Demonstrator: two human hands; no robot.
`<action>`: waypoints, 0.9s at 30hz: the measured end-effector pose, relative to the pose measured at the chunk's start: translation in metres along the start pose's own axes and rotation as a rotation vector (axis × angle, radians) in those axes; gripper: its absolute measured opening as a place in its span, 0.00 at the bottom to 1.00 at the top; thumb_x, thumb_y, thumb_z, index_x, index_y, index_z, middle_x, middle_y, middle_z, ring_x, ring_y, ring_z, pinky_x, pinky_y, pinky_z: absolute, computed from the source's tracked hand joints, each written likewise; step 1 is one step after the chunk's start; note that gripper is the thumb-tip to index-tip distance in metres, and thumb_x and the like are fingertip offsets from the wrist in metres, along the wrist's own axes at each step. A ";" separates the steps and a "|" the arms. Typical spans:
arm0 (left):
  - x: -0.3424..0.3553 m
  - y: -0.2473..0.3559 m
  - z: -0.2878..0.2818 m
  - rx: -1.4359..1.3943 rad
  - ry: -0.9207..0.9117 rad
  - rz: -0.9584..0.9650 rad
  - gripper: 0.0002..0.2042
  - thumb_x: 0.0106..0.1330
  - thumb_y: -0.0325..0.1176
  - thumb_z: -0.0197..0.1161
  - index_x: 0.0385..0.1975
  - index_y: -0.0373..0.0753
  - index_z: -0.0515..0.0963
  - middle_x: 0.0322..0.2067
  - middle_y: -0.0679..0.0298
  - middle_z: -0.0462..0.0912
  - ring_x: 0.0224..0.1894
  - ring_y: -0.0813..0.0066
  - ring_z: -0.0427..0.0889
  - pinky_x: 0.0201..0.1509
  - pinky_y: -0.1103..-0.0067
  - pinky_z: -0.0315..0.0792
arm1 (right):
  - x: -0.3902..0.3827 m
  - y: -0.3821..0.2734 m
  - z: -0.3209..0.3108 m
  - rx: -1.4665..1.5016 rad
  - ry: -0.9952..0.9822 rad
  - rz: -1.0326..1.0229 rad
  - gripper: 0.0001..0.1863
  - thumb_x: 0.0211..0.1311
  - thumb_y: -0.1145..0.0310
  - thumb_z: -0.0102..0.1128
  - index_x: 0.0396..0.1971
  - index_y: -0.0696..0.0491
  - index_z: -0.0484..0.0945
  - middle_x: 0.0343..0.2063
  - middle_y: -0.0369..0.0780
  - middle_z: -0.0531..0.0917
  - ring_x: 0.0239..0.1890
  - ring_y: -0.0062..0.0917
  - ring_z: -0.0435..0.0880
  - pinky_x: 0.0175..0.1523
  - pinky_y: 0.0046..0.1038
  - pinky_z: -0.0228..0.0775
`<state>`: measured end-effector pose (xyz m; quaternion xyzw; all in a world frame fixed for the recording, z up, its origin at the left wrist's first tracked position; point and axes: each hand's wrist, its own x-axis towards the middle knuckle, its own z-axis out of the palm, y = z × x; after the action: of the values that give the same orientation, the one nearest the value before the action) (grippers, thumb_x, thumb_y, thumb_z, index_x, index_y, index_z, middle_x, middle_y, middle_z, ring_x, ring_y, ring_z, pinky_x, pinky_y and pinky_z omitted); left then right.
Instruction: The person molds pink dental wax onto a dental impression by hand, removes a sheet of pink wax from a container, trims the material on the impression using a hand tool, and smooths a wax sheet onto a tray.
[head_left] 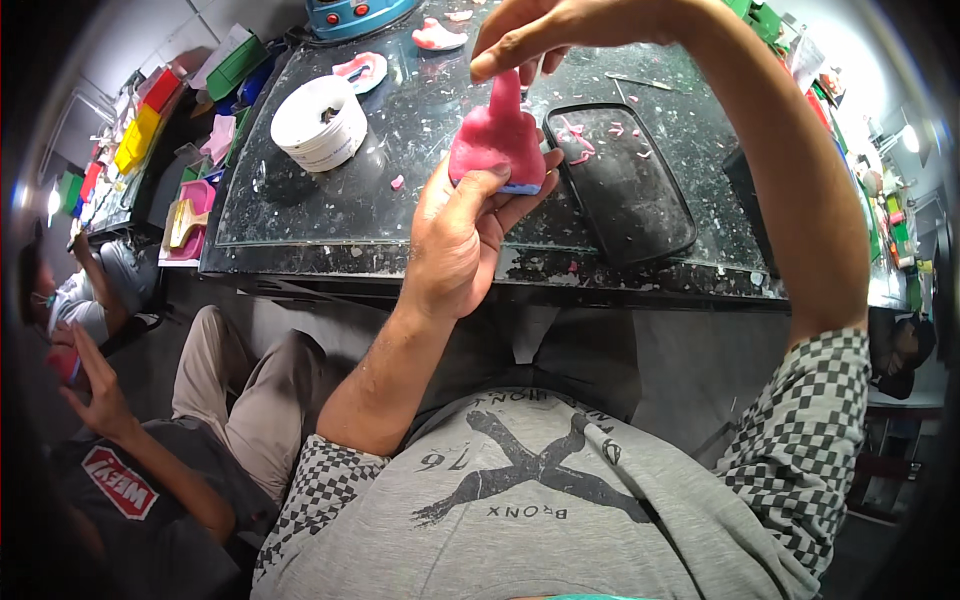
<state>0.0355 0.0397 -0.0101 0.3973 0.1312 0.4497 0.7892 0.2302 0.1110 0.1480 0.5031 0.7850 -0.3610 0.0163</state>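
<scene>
Above the near edge of the bench, my left hand (462, 235) grips a smooth pink moulded piece (497, 148). It has a broad rounded body, a narrow upright handle and a blue-white underside. My left thumb presses along its lower front, with the fingers underneath and behind. From the far side my right hand (560, 28) arches over the handle, its bent fingers and thumb closed around the upper end. These fingers partly hide the handle's tip. Just right of the piece lies a black rounded-corner tray (640, 205) with pink scraps on it.
A white tub (320, 125) stands on the scuffed black bench (270, 215), near pink-and-white casts (438, 36). A blue device (350, 18) stands at the back, a thin metal tool (640, 81) at the right. Another person (140, 460) sits close at left; others are farther off.
</scene>
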 end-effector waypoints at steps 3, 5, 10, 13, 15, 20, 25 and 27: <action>-0.002 0.002 0.003 -0.012 -0.009 -0.001 0.24 0.76 0.27 0.46 0.69 0.24 0.58 0.63 0.40 0.72 0.65 0.43 0.75 0.72 0.59 0.71 | 0.014 0.004 -0.009 0.081 -0.113 0.022 0.27 0.68 0.46 0.64 0.52 0.55 0.83 0.46 0.42 0.88 0.48 0.27 0.86 0.57 0.30 0.78; -0.003 0.002 0.002 -0.023 0.002 0.005 0.24 0.76 0.26 0.46 0.69 0.24 0.58 0.63 0.39 0.72 0.65 0.43 0.75 0.72 0.59 0.71 | 0.024 0.008 -0.012 0.192 -0.171 0.027 0.22 0.67 0.52 0.68 0.51 0.53 0.84 0.43 0.39 0.89 0.45 0.26 0.88 0.55 0.29 0.79; -0.003 0.000 0.001 -0.011 -0.004 0.018 0.23 0.76 0.27 0.46 0.69 0.24 0.58 0.63 0.39 0.72 0.65 0.43 0.75 0.72 0.59 0.71 | 0.022 0.014 -0.018 0.189 -0.143 0.042 0.20 0.65 0.56 0.70 0.51 0.53 0.84 0.43 0.38 0.89 0.44 0.25 0.88 0.54 0.27 0.79; -0.004 0.000 0.000 -0.006 0.002 0.021 0.23 0.76 0.27 0.46 0.69 0.24 0.59 0.63 0.39 0.71 0.65 0.44 0.74 0.72 0.59 0.71 | 0.025 0.016 -0.019 0.167 -0.143 0.004 0.20 0.64 0.57 0.71 0.50 0.53 0.85 0.42 0.39 0.90 0.44 0.24 0.88 0.53 0.27 0.79; -0.004 0.001 -0.002 0.002 0.014 0.023 0.23 0.76 0.27 0.46 0.69 0.24 0.59 0.63 0.39 0.71 0.65 0.44 0.74 0.71 0.59 0.71 | 0.029 0.016 -0.020 0.162 -0.154 -0.022 0.20 0.63 0.58 0.72 0.50 0.53 0.85 0.42 0.39 0.90 0.44 0.24 0.88 0.53 0.27 0.79; -0.003 0.000 0.001 0.003 0.002 0.014 0.23 0.76 0.27 0.46 0.69 0.24 0.59 0.63 0.39 0.71 0.65 0.44 0.75 0.71 0.59 0.72 | 0.014 0.007 -0.024 0.131 -0.098 -0.008 0.19 0.62 0.59 0.73 0.49 0.52 0.86 0.40 0.38 0.90 0.42 0.23 0.88 0.53 0.27 0.79; -0.002 -0.001 0.002 -0.006 -0.009 0.020 0.23 0.77 0.26 0.45 0.68 0.23 0.59 0.63 0.39 0.71 0.66 0.42 0.74 0.72 0.58 0.70 | 0.015 0.015 -0.024 0.123 -0.034 0.003 0.19 0.63 0.55 0.72 0.46 0.53 0.86 0.38 0.37 0.89 0.42 0.23 0.87 0.52 0.26 0.78; 0.000 -0.003 0.004 -0.002 -0.025 0.016 0.23 0.76 0.28 0.46 0.68 0.23 0.60 0.63 0.39 0.72 0.65 0.44 0.75 0.69 0.60 0.73 | 0.005 0.015 -0.025 0.104 -0.008 0.015 0.19 0.64 0.54 0.70 0.46 0.53 0.86 0.37 0.37 0.89 0.42 0.22 0.87 0.52 0.26 0.78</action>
<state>0.0397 0.0366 -0.0095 0.4030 0.1175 0.4513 0.7875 0.2487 0.1328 0.1563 0.5075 0.7614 -0.4033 -0.0039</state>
